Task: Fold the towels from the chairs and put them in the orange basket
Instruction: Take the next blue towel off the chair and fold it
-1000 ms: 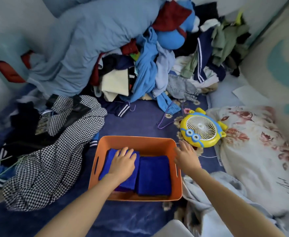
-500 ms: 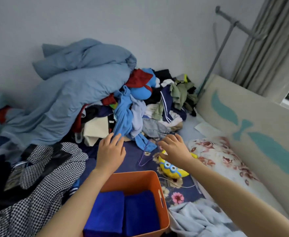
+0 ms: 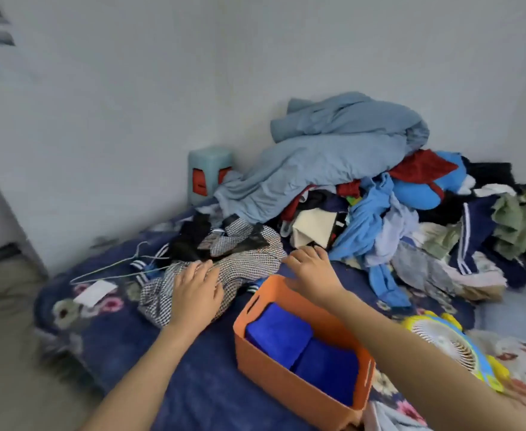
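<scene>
An orange basket (image 3: 274, 373) is sitting nearest the camera on a navy floral bedspread (image 3: 162, 353), holding two folded blue towels (image 3: 278, 329) side by side, its long axis running from near right to far left. The person's right forearm is crossing above the basket's far rim, putting the right hand (image 3: 309, 269) just past its far corner, fingers loosely bent and gripping nothing. The left hand (image 3: 197, 289) is hovering to the basket's left, apart from the right, fingers spread flat over a black-and-white checked garment (image 3: 239, 262); whether it is touching the cloth cannot be told. A yellow fan (image 3: 451, 346) is lying to the right. Beyond, a heap of clothes (image 3: 379, 219) is rising under a pale blue duvet (image 3: 333, 157), with a teal stool (image 3: 208, 169) standing against the wall. No unfolded towel is showing, so the next one is probably lying outside this view; the right hand is the nearer to the basket.
</scene>
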Available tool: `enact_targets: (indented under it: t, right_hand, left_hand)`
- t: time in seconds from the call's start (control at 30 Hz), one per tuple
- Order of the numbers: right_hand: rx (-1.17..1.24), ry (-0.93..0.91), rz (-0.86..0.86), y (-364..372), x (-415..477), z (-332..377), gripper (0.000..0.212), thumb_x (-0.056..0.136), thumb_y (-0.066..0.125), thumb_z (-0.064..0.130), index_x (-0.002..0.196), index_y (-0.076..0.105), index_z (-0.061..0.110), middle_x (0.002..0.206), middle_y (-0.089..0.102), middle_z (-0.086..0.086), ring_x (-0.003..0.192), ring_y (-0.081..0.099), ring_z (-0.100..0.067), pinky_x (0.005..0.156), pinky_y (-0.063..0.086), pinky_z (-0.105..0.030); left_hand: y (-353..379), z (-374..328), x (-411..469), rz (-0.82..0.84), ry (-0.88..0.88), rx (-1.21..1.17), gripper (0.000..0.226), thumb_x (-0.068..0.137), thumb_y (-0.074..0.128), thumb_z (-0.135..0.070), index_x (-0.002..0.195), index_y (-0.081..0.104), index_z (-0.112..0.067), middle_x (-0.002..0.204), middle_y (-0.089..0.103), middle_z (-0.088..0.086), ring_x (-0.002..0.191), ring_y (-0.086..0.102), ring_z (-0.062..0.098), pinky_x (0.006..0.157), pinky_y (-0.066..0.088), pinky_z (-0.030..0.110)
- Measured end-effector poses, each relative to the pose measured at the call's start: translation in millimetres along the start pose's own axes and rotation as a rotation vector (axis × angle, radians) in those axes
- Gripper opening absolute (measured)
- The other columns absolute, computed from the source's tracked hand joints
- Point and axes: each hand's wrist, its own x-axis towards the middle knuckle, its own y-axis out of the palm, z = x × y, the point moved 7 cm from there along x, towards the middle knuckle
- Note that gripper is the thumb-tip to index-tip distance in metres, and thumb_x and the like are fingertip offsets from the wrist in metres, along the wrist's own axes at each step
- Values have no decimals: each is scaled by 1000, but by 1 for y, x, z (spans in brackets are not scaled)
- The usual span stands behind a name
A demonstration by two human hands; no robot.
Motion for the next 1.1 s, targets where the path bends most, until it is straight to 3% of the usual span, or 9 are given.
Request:
enact_targets:
  t: [0.1,0.23,0.43,0.63,0.73,0.87,1.1]
  right_hand:
    - [115,-169,-32,-2,9,76,52,33,90,42,78,72,23,73,66,3,74,68,-21,77,51,-38]
    - [257,-354,-58,-25,21,185,54,30,90,39,77,72,23,72,66,2,70,67,-22,67,54,-41]
    - [318,-598,-135,-75,25,321,53,27,85,50,74,73,29,70,66,8,70,67,-15,70,53,-29]
    - [390,-749,-222,-122,18,441,29,46,75,39,69,69,24,68,63,4,67,65,-21,74,39,-32]
    - [424,-786,-227,-141,15,492,44,32,87,40,69,69,24,67,63,4,64,64,-20,70,31,-33]
    - [527,-840,-176,-162,7,556,49,31,89,42,74,72,26,71,66,6,67,66,-17,60,52,-31]
    - [563,-992,-222,-168,25,624,48,34,89,43,77,72,29,74,66,10,73,66,-11,62,51,-24]
  left_hand:
    - [-35,50,-72,-2,-176,101,45,73,39,-31,94,71,-8,97,70,7,90,64,29,74,53,40]
    - [-100,113,-164,-54,-404,208,46,70,38,-30,92,72,-8,91,71,9,85,66,29,68,53,37]
    - [-179,172,-281,-63,-659,325,46,69,37,-31,86,72,-6,88,71,11,80,68,30,63,54,36]
    - [-240,232,-415,-72,-894,436,44,74,37,-33,88,71,-9,94,70,9,91,62,29,71,52,37]
    - [-277,247,-464,-124,-930,473,45,74,38,-33,90,72,-9,93,70,9,91,62,28,68,52,38]
    - [-313,273,-520,-193,-1015,498,43,75,39,-31,88,72,-6,90,71,12,84,66,33,66,53,40]
    - [-312,307,-546,-186,-1075,506,42,75,40,-31,87,73,-8,89,71,10,82,67,30,66,53,36]
